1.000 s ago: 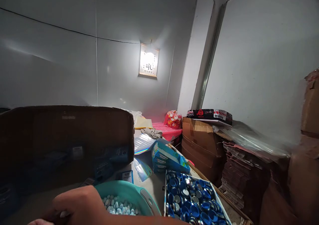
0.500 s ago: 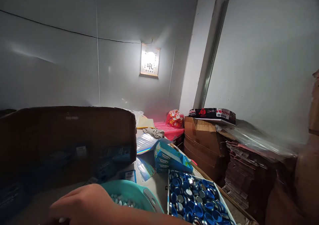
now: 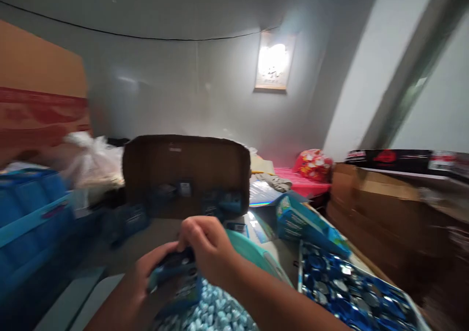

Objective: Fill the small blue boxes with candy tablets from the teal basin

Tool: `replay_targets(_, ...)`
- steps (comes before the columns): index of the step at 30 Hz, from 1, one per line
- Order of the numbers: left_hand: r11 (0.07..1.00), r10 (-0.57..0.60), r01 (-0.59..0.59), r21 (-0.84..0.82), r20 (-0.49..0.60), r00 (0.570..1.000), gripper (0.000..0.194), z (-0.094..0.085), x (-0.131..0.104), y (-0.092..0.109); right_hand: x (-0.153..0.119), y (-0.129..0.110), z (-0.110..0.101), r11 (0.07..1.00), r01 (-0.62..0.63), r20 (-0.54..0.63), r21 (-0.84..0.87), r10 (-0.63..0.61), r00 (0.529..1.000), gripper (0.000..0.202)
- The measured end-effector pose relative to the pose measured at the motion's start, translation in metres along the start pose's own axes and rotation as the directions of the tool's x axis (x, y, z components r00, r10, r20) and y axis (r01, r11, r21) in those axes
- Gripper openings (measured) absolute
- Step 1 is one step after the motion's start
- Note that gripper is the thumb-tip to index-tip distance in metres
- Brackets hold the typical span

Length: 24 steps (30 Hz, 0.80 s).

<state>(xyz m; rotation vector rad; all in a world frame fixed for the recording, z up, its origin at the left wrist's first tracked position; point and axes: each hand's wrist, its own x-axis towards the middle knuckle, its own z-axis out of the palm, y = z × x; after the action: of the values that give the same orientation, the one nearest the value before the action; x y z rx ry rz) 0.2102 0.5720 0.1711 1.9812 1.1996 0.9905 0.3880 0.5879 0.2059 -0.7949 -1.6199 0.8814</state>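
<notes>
Holding blue container (image 3: 187,288), long axis unclear.

1 white light bleaches the wall poster (image 3: 271,80) with glare; below-left of the poster, the cardboard box (image 3: 190,161) lies in shadow; farther below, the blue container (image 3: 191,283) smears with blur.

The basin (image 3: 249,249) looks smooth plastic, the caps (image 3: 340,286) glossy metal.
</notes>
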Motion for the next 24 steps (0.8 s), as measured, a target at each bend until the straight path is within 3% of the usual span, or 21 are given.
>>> replay_targets(4, 0.994, -0.080, 0.091, -0.057, 0.170, 0.982, 0.053, -0.010, 0.001, 0.008, 0.004, -0.001, 0.005, 0.972, 0.015, -0.074, 0.234, 0.002, 0.997, 0.056)
replay_targets(11, 0.984, -0.127, 0.147, -0.097, 0.186, 0.974, 0.045, -0.008, 0.000, 0.014, 0.008, -0.009, 0.006, 0.920, -0.086, -0.132, 0.383, 0.147, 0.980, 0.045)
replay_targets(14, 0.978, -0.152, 0.174, -0.115, 0.178, 0.972, 0.038, -0.007, -0.003, 0.010, 0.010, -0.009, 0.005, 0.894, -0.158, -0.123, 0.419, 0.228, 0.966, 0.049)
replay_targets(21, 0.997, 0.064, -0.055, -0.053, 0.171, 0.983, 0.021, -0.008, -0.002, 0.005, 0.010, -0.010, 0.003, 0.869, -0.200, -0.078, 0.452, 0.263, 0.962, 0.050)
replay_targets(24, 0.996, 0.091, -0.086, -0.034, 0.179, 0.980, 0.017, -0.007, 0.001, 0.004, 0.010, -0.009, 0.003, 0.857, -0.225, -0.062, 0.464, 0.285, 0.957, 0.049)
